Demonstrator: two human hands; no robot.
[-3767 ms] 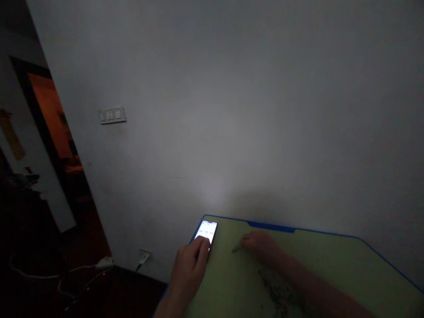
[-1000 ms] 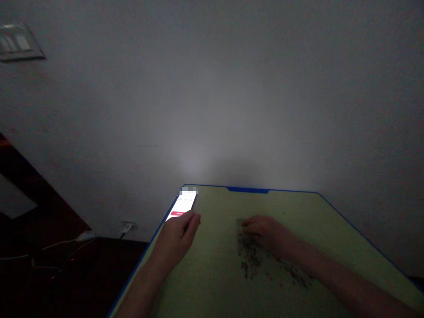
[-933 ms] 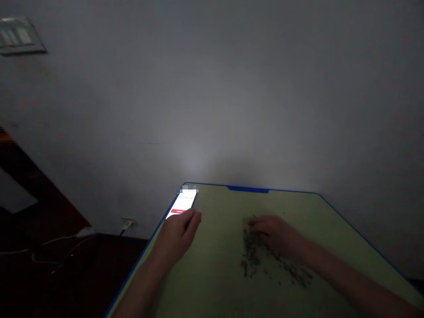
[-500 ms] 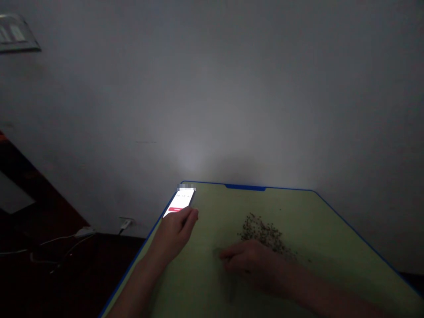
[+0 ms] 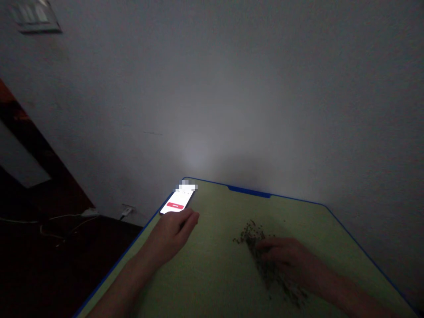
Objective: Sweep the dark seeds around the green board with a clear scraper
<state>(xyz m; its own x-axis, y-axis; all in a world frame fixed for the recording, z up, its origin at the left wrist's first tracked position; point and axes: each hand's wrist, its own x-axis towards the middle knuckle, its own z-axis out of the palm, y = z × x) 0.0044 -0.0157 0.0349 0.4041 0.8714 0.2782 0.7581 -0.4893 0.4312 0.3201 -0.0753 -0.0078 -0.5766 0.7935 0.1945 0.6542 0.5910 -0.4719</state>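
In a dim room a green table with a blue edge [image 5: 212, 282] stands against a pale wall. A lit phone [image 5: 178, 201] lies at its far left corner, showing a red bar. My left hand [image 5: 174, 232] rests flat on the table just below the phone, fingers stretched toward it and holding nothing. My right hand [image 5: 287, 259] lies palm down on a scatter of small dark grains [image 5: 251, 232], fingers extended over them. The grains trail back along my right forearm.
The wall [image 5: 232, 88] rises right behind the table. A switch plate [image 5: 35, 17] sits high at the left. On the dark floor at the left lie white cables [image 5: 66, 218] and a wall socket [image 5: 127, 208].
My right hand has swept from the near middle of the table back to the right onto the grains, spreading them. My left hand has stayed by the phone. The view has shifted slightly.
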